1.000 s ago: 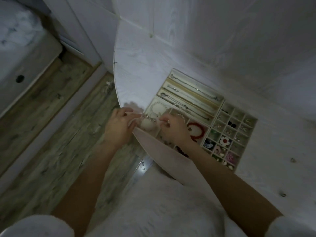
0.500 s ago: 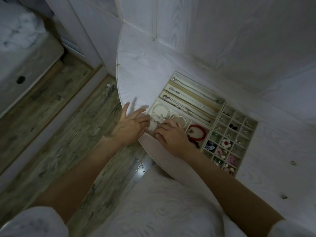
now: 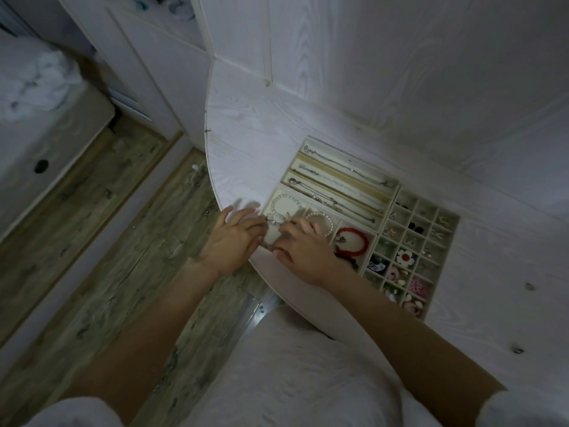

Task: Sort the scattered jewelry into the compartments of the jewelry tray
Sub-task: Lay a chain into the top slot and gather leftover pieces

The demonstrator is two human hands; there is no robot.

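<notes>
Now, over at the table edge, the left hand (image 3: 229, 241) lies with fingers fairly straight, tips meeting a beaded bracelet (image 3: 272, 224) at the near-left corner of the jewelry tray (image 3: 391, 192). Whether it pinches the strand I cannot tell in this dim light. Next along, the right hand (image 3: 303, 252) has fingers curled down onto the same bracelet, apparently nipping it over the bracelet compartments. Further right, a pearl bracelet (image 3: 324, 218) and a red bracelet (image 3: 352, 241) already sit in their cells. My read: she's settling this piece in; next it needs coiling to fit, then letting go.
</notes>
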